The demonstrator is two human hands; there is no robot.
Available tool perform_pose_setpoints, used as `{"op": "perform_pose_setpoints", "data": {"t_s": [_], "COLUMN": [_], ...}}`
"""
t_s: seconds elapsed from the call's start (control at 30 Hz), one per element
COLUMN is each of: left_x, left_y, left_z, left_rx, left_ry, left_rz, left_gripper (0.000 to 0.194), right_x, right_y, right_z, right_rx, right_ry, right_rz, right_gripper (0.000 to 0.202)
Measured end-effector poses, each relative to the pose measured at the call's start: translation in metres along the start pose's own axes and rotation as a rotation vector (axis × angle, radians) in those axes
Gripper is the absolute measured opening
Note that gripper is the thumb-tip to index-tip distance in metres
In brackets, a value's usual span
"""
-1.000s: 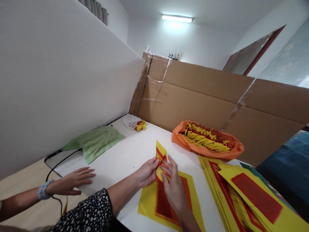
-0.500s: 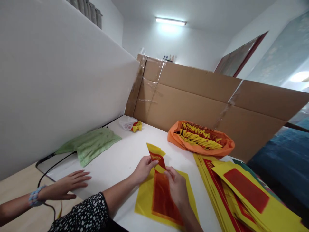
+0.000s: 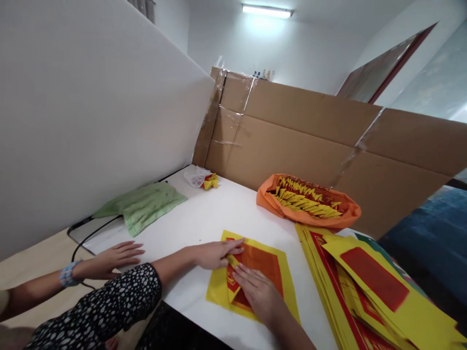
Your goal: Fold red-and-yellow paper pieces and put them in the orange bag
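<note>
Lowered onto the yellow sheet (image 3: 292, 296), the folded paper (image 3: 235, 290) lies under the outstretched right hand (image 3: 258, 290) and the left hand (image 3: 214, 253), whose grip is unclear, seemingly for creasing, which next calls for even pressure, with an orange bag (image 3: 268, 204) at two o'clock.

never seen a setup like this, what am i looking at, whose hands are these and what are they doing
There's no machine here, just a person's bare left hand and right hand. One camera worn on their head looks forward and down.

Both hands rest on a folded yellow-and-red piece, which lies on a flat sheet. The right hand is fairly flat; whether the left pinches the piece is hard to tell.

Elsewhere on the white table are an orange bag full of folded pieces, stacked sheets, a green cloth and a clear plastic bag.

The hand with the bracelet belongs to someone else.
</note>
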State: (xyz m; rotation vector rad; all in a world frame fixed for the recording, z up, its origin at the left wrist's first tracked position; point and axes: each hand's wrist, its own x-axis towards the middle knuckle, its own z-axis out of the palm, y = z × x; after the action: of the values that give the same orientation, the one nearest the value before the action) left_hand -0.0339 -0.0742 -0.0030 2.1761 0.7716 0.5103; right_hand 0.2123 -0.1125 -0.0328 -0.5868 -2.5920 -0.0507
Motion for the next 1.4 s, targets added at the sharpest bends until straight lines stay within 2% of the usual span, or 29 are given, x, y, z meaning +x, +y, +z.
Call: {"op": "perform_pose_setpoints", "data": {"t_s": [0.13,0.2,0.3,0.4,0.47,0.57,0.63,0.77,0.9,1.0,1.17,1.4], "left_x": [0.002,0.002,0.000,-0.001,0.000,0.003,0.005,0.010,0.015,0.016,0.015,0.016], "left_y": [0.000,0.003,0.007,0.008,0.006,0.003,0.000,-0.011,-0.019,-0.017,-0.008,-0.009], "left_z": [-0.002,-0.003,-0.007,-0.012,-0.016,-0.019,-0.016,-0.005,0.002,0.000,-0.005,-0.005], "left_rx": [0.111,0.164,0.133,-0.007,-0.179,-0.359,-0.369,-0.378,-0.373,-0.316,-0.238,-0.199], "left_ry": [-0.112,-0.152,-0.191,-0.149,-0.078,0.097,0.203,0.302,0.356,0.353,0.332,0.322], "left_rz": [0.018,0.040,0.036,0.003,-0.029,-0.103,-0.146,-0.186,-0.197,-0.187,-0.165,-0.153], "left_gripper": [0.077,0.078,0.083,0.086,0.073,0.028,0.021,0.027,0.036,0.031,0.025,0.024], "right_x": [0.003,0.008,0.019,0.032,0.040,0.049,0.053,0.053,0.041,0.029,0.020,0.023], "right_y": [-0.005,-0.006,-0.006,-0.005,-0.003,0.000,0.001,-0.004,-0.029,-0.057,-0.084,-0.090], "right_z": [-0.008,-0.015,-0.022,-0.023,-0.020,-0.013,-0.011,-0.014,-0.010,0.005,0.023,0.021], "right_rx": [0.086,0.190,0.356,0.520,0.663,0.800,0.776,0.646,0.239,-0.016,-0.024,0.027], "right_ry": [-0.002,0.005,-0.002,0.001,0.019,0.046,0.051,0.042,0.101,0.095,0.034,0.011], "right_rz": [-0.002,0.047,0.264,0.552,0.692,0.787,0.810,0.813,0.630,0.518,0.602,0.695], "right_gripper": [0.045,0.037,0.024,0.016,0.015,0.012,0.011,0.017,0.028,0.035,0.049,0.049]}}
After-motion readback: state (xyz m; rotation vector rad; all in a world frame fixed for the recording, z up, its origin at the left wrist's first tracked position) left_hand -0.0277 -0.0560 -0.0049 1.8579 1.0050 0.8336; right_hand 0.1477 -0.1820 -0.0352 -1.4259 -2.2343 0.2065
